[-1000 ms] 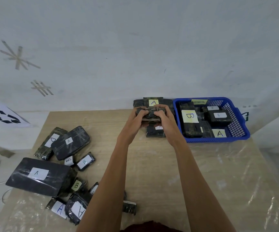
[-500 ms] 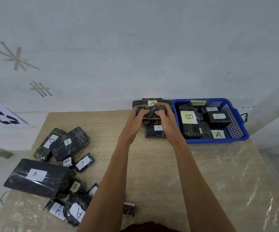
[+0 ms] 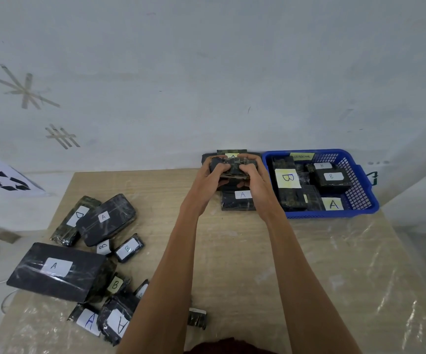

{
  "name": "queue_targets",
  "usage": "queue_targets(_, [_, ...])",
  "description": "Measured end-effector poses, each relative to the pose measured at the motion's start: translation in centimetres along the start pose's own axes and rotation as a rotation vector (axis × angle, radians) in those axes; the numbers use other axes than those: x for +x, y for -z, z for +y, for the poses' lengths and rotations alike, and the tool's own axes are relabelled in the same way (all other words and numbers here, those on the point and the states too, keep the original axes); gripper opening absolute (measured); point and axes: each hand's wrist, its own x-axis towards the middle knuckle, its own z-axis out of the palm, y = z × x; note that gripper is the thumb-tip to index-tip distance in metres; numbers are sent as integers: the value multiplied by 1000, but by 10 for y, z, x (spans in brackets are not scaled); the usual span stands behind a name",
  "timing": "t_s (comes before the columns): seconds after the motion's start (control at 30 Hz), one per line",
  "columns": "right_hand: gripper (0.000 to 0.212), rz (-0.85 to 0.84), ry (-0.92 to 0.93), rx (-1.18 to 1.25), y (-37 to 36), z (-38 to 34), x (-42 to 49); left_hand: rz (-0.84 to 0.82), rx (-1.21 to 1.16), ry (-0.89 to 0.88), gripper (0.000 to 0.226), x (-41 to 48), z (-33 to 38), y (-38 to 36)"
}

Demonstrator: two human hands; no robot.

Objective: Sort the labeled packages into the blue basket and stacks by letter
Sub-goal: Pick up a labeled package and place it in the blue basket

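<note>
Letters first: the blue basket [image 3: 360, 200] sits back right on the tabletop [image 3: 232, 251], and a yellow tag [image 3: 301, 156] on its far rim seems to read "ABNORMAL". Inside, a big yellow B label [image 3: 287, 178] tops a dark package. A black B package [image 3: 331, 177] lies to its right, a small white B label [image 3: 321, 165] shows behind that, and a yellow A label [image 3: 332, 204] shows at the near wall.

Just left of the basket, both hands are up by the wall. The left hand [image 3: 208, 175] and right hand [image 3: 254, 175] have their fingers curled tight round the ends of one camouflage-wrapped package [image 3: 232, 167], and its letter is covered by the grip. Right below it lies a dark A package [image 3: 242, 199]. Behind the hands is a rear stack [image 3: 232, 152], its yellow label mostly hidden.

Well apart on the left is the loose heap. It holds a D package [image 3: 75, 218] under a rounded A package [image 3: 104, 218], and a large flat A package [image 3: 56, 269]. There are small B packages [image 3: 128, 249] and a yellow B label [image 3: 116, 284], with two more A packages [image 3: 87, 321] at the near edge, partly behind the left forearm. A small unlabelled bundle [image 3: 197, 318] lies alone by that arm.

Clear plastic film [image 3: 347, 290] covers the tabletop. A recycling sign [image 3: 2, 178] lies far left, and tape marks [image 3: 25, 90] cross the wall.
</note>
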Motion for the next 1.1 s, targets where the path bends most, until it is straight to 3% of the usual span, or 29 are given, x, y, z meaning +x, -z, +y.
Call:
queue_targets(0.3, [27,-26,6,38,1,-7,0,-8,4,-66,25,-3,5,3])
queue_targets(0.6, [34,-40,-201,155,5,-5,6,-47,71,-171,50,-8,8,13])
queue_targets(0.7, [34,-24,-229,194,6,-2,7,-68,72,-155,58,-8,6,13])
queue_targets(0.83, [42,-30,-157,69,7,1,4,-105,22,-55,69,-3,4,14])
queue_targets(0.97, [47,-52,-72,-35,7,-2,-2,-94,-56,51,50,2,3,10])
queue_targets(1.1, [41,-86,-56,-39,3,-8,-4,-46,10,25,39,4,-3,9])
